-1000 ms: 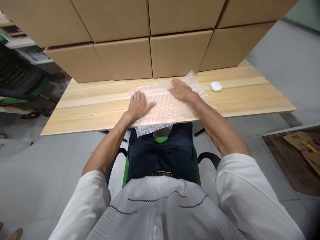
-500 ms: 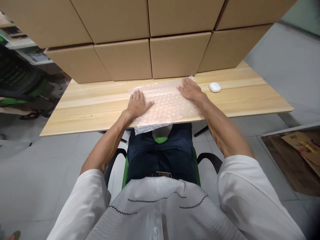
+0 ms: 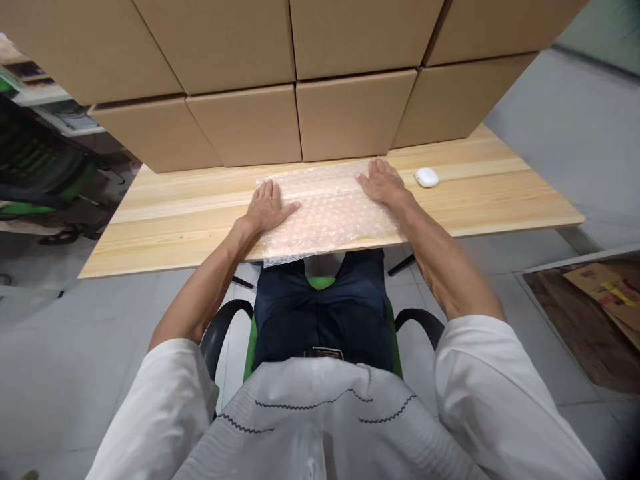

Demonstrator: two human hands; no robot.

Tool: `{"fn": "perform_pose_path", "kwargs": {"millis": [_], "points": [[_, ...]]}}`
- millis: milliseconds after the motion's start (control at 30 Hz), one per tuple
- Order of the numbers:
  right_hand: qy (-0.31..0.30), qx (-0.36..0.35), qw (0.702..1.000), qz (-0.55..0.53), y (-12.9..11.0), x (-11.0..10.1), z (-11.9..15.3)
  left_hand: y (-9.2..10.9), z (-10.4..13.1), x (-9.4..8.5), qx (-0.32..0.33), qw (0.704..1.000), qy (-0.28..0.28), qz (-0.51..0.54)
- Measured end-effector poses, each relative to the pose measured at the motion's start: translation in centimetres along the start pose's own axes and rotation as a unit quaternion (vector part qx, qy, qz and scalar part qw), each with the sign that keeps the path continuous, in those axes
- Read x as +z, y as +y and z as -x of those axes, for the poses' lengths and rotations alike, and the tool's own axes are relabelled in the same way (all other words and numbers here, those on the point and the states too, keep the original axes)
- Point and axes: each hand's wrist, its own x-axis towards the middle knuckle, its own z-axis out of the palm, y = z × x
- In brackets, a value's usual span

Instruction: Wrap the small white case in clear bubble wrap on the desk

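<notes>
A clear sheet of bubble wrap (image 3: pixel 325 207) lies spread on the light wooden table (image 3: pixel 200 227), its near left corner reaching just over the front edge. My left hand (image 3: pixel 269 208) rests flat on the left side of the sheet, thumb stretched out to the right. On the sheet's far right part lies my right hand (image 3: pixel 383 181), palm down with the thumb apart. Neither hand grips anything. To the right of my right hand sits a small white rounded case (image 3: pixel 427 177).
Brown cardboard boxes (image 3: pixel 245 127) stand stacked in two visible rows along the table's back. At the left are a dark chair (image 3: pixel 45 153) and shelves. Flattened cardboard (image 3: pixel 600 287) lies on the floor at the right.
My left hand has shifted slightly left. The bubble wrap's near left corner hangs less far over the table edge and lies flatter. My right hand has barely moved.
</notes>
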Motion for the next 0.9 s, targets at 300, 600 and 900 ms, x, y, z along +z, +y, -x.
{"fn": "perform_pose_path", "kwargs": {"millis": [300,600,900], "points": [[0.023,-0.012,0.999,-0.020,0.5,0.5,0.2,-2.0,0.6,-0.5,0.003,1.000,-0.014,-0.023],[0.071,-0.069,0.995,0.009,-4.9,-1.6,2.5,-0.3,3.0,-3.6,-0.019,0.999,0.044,0.007],[-0.057,-0.225,0.970,-0.065,-15.2,3.8,9.9,7.0,4.9,-0.4,0.048,0.987,-0.030,0.148]]}}
